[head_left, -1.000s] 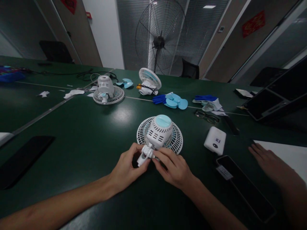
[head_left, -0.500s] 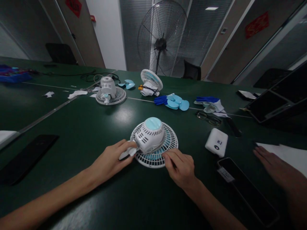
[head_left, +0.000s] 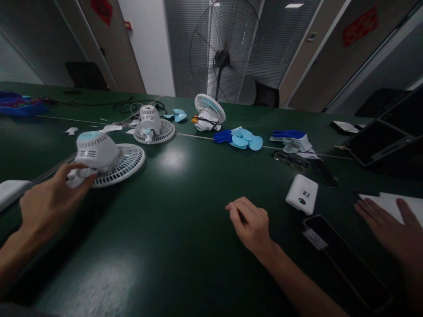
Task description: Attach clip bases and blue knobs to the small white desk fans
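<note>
On the left, my left hand (head_left: 54,200) is closed round the pale neck of a small white fan (head_left: 99,152). The fan lies grille down, its motor housing with the light blue cap facing up. It tilts a little, and I cannot tell whether its rim touches the table. My right hand (head_left: 249,222) rests on the dark green table (head_left: 172,255) right of the middle, fingers curled and thumb pressed to the index finger. Nothing shows between them. Nearest to it is a white box-shaped device (head_left: 302,193) marked 18.
Farther back are a second fan (head_left: 153,127), a third fan (head_left: 208,113), light blue blades (head_left: 245,138), blue-and-white gloves (head_left: 292,141) and glasses (head_left: 290,160). At right lie a black phone-like slab (head_left: 346,264) and another person's hand (head_left: 393,229) on white paper (head_left: 401,204).
My left hand has carried the small fan from the middle of the table to the left. My right hand has let go of the grille and stays in nearly the same spot, closed.
</note>
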Demonstrator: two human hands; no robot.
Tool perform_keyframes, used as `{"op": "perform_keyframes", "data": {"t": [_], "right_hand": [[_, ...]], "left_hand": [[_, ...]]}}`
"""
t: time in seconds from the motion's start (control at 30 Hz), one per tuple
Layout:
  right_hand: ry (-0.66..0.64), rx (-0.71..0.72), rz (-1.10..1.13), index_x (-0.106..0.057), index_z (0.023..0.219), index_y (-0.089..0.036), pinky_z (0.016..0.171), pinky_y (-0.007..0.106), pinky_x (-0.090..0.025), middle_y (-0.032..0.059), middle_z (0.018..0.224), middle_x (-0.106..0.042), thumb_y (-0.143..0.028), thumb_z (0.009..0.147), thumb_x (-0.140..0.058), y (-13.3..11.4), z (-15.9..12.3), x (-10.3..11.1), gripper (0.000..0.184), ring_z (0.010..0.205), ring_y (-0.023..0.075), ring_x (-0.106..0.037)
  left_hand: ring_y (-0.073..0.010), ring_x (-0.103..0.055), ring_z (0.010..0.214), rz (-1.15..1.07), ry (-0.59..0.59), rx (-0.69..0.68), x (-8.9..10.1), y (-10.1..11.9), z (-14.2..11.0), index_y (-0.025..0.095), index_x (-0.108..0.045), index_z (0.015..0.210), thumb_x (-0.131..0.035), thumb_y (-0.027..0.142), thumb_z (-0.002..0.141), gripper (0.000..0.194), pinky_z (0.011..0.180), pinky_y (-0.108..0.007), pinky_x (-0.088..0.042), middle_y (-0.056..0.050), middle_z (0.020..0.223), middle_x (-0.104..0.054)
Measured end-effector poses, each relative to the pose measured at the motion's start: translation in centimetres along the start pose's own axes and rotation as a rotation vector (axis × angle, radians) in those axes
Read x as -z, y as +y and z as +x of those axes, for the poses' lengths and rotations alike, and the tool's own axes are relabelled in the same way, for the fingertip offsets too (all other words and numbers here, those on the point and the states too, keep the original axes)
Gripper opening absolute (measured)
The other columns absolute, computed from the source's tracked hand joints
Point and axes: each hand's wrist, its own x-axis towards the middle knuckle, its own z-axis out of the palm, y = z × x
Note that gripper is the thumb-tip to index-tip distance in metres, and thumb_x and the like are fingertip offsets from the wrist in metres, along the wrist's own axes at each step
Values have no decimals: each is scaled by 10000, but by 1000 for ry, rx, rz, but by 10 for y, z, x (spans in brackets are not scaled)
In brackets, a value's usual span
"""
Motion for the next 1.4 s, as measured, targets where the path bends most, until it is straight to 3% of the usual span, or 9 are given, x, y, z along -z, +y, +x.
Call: {"op": "perform_keyframes", "data": {"t": [0.2,0.3,0.37,0.47,0.57,0.67,0.97,1.13,1.4], "right_hand": [[-11,-16,-8,-690,881,-162,562,251,-420,15,769,-661,-171,1056,-503,1,-1,0,257,625,107,-603],[-6,-11,-6,-684,872,-161,564,253,-417,14,768,-662,-166,1055,-503,0,-1,0,257,629,107,-611],[-14,-11,1,-681,871,-160,561,249,-418,13,769,-662,-164,1055,-504,0,0,0,256,623,104,-606],[-29,-12,16,-674,867,-163,552,244,-417,11,765,-659,-165,1056,-500,0,0,0,257,608,100,-595],[-28,-14,26,-672,872,-171,549,243,-419,9,763,-661,-171,1057,-500,1,0,0,253,602,100,-593],[-22,-17,24,-676,882,-176,555,246,-432,10,765,-666,-184,1061,-491,1,-1,1,257,611,105,-608],[-55,-34,19,-687,868,-173,558,250,-445,13,763,-677,-200,1060,-485,2,1,-1,280,614,109,-628],[-62,-40,-12,-705,870,-182,553,258,-450,13,757,-688,-216,1058,-480,4,0,-1,295,617,117,-638],[-57,-70,0,-699,938,-187,641,277,-515,29,833,-700,-205,1055,-487,0,2,-2,243,691,137,-660]], "left_hand": [[-395,-642,1011,80,-31,20,-6,7,64,172,-393,1519,-292,633,1022,685,779,-437,-513,-229,1278,-645],[-504,-442,1290,2,197,-70,-6,38,73,92,-377,1525,-418,582,1034,695,937,-628,-451,-301,1544,-370],[-499,-319,1386,-89,375,-221,-7,69,80,91,-322,1566,-472,479,1062,654,1034,-685,-366,-269,1638,-215],[-355,-382,1360,-136,271,-498,-16,119,104,47,-441,1487,-519,335,1083,503,1133,-521,-342,-200,1571,-383],[-297,-430,1297,-136,198,-552,-28,153,138,-32,-504,1414,-538,307,1081,476,1130,-439,-339,-220,1483,-489],[-275,-476,1222,-136,149,-565,-35,164,158,-71,-588,1285,-511,280,1089,409,1094,-420,-351,-232,1375,-578],[-275,-526,1209,-199,117,-544,-34,168,163,-2,-513,1369,-413,446,1110,526,1083,-456,-332,-205,1391,-593],[-323,-489,1272,-266,116,-537,-52,177,169,56,-534,1328,-426,296,1056,379,1133,-489,-296,-220,1385,-566],[-330,-489,1237,-423,140,-673,-53,175,99,135,-552,1259,-368,216,1020,313,1103,-492,-395,-171,1323,-555]]}}
